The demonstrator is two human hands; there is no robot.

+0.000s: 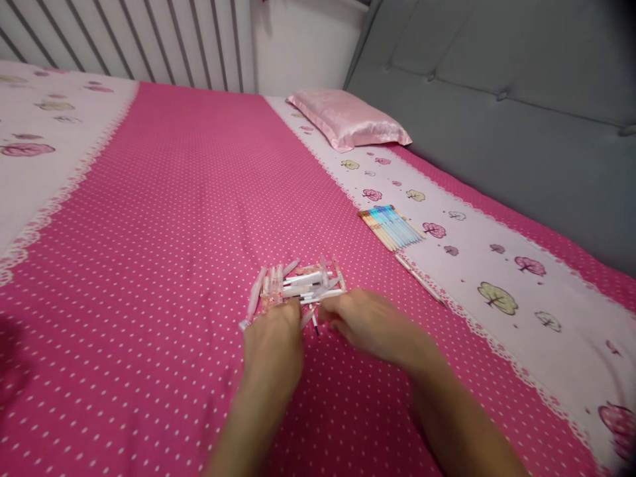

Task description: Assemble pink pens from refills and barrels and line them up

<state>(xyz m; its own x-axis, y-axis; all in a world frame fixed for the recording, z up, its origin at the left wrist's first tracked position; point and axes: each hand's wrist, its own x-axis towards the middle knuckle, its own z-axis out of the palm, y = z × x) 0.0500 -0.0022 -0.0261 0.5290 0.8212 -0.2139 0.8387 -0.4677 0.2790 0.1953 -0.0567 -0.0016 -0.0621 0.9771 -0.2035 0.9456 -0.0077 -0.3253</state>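
Observation:
A loose pile of pen parts (298, 281) lies on the pink dotted bedsheet, with pale pink translucent barrels and thin white refills with dark tips. My left hand (275, 328) is curled over the near left side of the pile, its fingertips hidden behind the knuckles. A pale translucent piece (307, 319) shows beside its fingers. At the near right edge of the pile, my right hand (365, 323) is closed with fingers bent inward, slightly blurred. What either hand grips cannot be made out. One white refill (315, 322) with a dark tip points toward me between the hands.
Right of the pile, a neat row of pens (392, 228) in blue, cream and brown lies side by side. A single pale pen (420, 279) lies just below that row. Farther back are a pink satin pillow (348, 119) and a grey padded headboard (497, 132).

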